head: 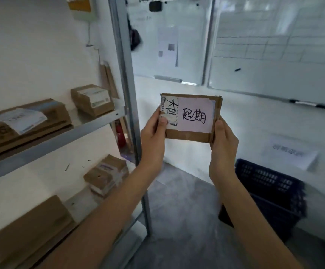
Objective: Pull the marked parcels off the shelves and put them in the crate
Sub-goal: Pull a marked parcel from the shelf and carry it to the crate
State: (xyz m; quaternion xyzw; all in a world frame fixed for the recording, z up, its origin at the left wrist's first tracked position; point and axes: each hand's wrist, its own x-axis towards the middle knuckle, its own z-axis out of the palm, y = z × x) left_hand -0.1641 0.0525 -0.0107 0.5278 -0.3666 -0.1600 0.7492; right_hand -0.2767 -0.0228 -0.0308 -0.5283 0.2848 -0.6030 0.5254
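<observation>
Both hands, left and right, grip flat brown cardboard parcel with handwritten white label between them, off shelf. Next: lower into dark blue plastic crate below-right of right hand.

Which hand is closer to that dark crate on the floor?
The right hand. It holds the parcel's right edge, above the crate and a little to its left. The left hand holds the parcel's other edge, farther from the crate, toward the shelves.

Single head cam, looks fwd and down, close on hands, no 2nd view
</observation>
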